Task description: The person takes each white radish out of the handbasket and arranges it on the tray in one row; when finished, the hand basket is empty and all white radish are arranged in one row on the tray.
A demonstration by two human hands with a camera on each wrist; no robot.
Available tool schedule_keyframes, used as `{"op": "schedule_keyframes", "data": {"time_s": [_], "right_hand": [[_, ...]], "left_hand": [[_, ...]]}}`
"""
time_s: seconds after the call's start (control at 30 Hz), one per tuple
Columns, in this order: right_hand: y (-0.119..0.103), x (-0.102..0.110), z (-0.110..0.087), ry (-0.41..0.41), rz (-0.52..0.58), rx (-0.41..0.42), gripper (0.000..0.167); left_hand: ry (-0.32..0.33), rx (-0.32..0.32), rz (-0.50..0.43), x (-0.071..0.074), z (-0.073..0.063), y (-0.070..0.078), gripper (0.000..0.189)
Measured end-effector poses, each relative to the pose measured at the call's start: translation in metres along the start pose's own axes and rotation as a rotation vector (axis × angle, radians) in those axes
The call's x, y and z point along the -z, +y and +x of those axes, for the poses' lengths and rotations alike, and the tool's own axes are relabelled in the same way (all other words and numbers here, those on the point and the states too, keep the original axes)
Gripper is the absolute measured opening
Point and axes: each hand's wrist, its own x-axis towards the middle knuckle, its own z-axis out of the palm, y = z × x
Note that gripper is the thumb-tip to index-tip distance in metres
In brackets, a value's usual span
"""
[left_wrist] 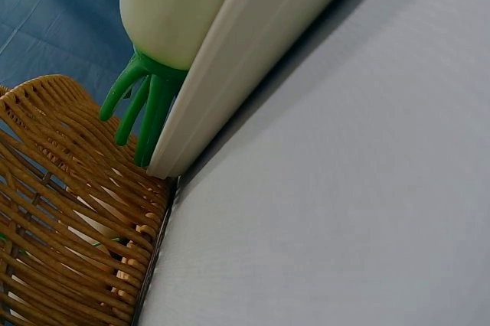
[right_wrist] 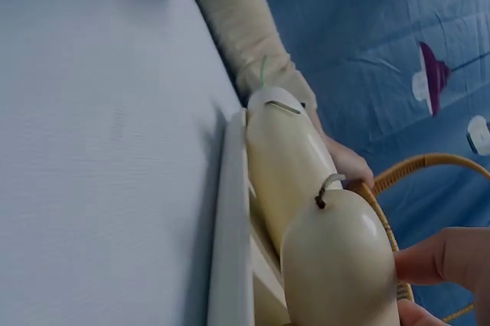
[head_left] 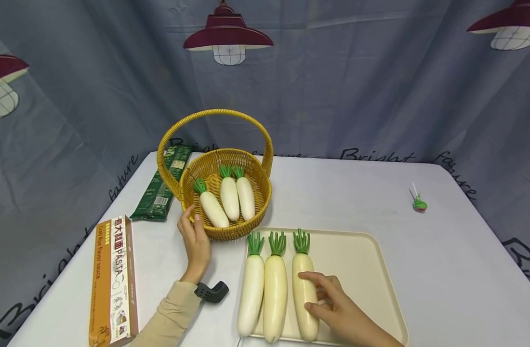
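At the left side of the wicker basket, my left hand holds the rim, its thumb over the edge. Three small white radishes with green tops lie inside the basket. My right hand grips the rightmost of three larger white radishes, thumb and fingers across its body. This radish shows up close in the right wrist view, its root end towards the camera. Two others, the middle radish and the left radish, lie beside it on the cream tray.
Left of the basket lies a green packet. An orange and white pasta box is nearer the front left. Far to the right, a small green lollipop lies on the white table. The basket's tall handle arches above it.
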Motion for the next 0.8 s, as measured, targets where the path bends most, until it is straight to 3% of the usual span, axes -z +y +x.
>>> {"op": "schedule_keyframes", "data": {"time_s": [0.13, 0.2, 0.8], "right_hand": [[0.0, 0.0, 0.0, -0.017, 0.022, -0.009, 0.053], [0.0, 0.0, 0.0, -0.016, 0.029, -0.002, 0.054], [-0.006, 0.001, 0.001, 0.024, 0.016, -0.039, 0.054]], "left_hand": [[-0.007, -0.001, 0.003, 0.0, 0.0, -0.001, 0.037], [-0.01, -0.014, 0.007, -0.001, 0.002, -0.01, 0.038], [-0.01, -0.016, 0.021, 0.0, 0.002, -0.009, 0.039]]}}
